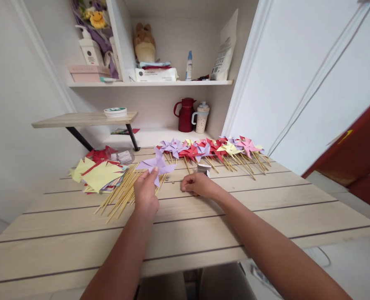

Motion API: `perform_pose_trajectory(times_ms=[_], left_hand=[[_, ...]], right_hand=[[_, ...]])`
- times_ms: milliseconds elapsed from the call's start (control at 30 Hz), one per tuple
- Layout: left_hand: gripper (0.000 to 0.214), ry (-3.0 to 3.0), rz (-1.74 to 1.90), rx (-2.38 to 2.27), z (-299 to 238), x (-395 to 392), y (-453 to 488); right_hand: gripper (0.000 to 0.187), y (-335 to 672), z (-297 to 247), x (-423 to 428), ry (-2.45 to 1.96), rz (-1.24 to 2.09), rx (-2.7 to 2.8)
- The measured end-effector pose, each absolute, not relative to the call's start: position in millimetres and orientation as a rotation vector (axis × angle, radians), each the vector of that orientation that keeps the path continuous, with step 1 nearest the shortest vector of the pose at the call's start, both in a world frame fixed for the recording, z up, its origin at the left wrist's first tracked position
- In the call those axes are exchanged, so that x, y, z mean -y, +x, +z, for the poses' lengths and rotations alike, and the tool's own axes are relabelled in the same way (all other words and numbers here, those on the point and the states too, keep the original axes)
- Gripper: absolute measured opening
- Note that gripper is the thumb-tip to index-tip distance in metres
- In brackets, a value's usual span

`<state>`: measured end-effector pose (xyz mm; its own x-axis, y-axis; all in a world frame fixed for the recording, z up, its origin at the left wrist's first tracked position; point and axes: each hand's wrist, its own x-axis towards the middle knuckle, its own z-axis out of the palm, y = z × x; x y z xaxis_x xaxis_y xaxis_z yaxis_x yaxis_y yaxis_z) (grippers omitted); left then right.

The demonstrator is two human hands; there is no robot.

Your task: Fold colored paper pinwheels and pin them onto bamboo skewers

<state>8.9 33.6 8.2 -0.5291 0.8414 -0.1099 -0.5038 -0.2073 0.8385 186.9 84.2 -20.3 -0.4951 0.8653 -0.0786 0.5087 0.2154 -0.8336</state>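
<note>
My left hand (146,192) is closed on a lilac paper pinwheel (157,163), with the thumb at its middle. My right hand (197,184) is low over the table with its fingers curled together; whatever they hold, if anything, is too small to make out. Just behind that hand stands a small grey, shiny object (204,168), partly hidden. Tiny bits (172,182) lie on the table between the two hands. Beside and under my left hand a bundle of thin wooden sticks (117,203) is spread out.
Several finished pinwheels on sticks (216,149) lie along the back right. Yellow paper pieces (102,176) are piled at the left, near a clear plastic box (125,156). Behind stand a small raised shelf (88,120), a red jug (185,115) and a cup (201,118).
</note>
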Motion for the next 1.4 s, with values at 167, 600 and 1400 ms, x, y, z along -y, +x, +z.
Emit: perform_pose_trajectory(times_ms=[167,600,1400], left_hand=[[0.011,0.452,1.814,-1.133,7.0,-34.5,7.5],[0.018,0.44,1.773,-1.158,6.0,-35.3,6.9],[0.024,0.491,1.689,-1.087,9.1,-32.1,8.7]], right_hand=[[0.013,186.1,-22.6,-85.4,-1.314,1.17,2.061],[0.016,187.4,-19.8,-82.3,-1.293,1.142,2.091],[0.007,191.6,-19.3,-83.5,-1.183,1.206,2.168]])
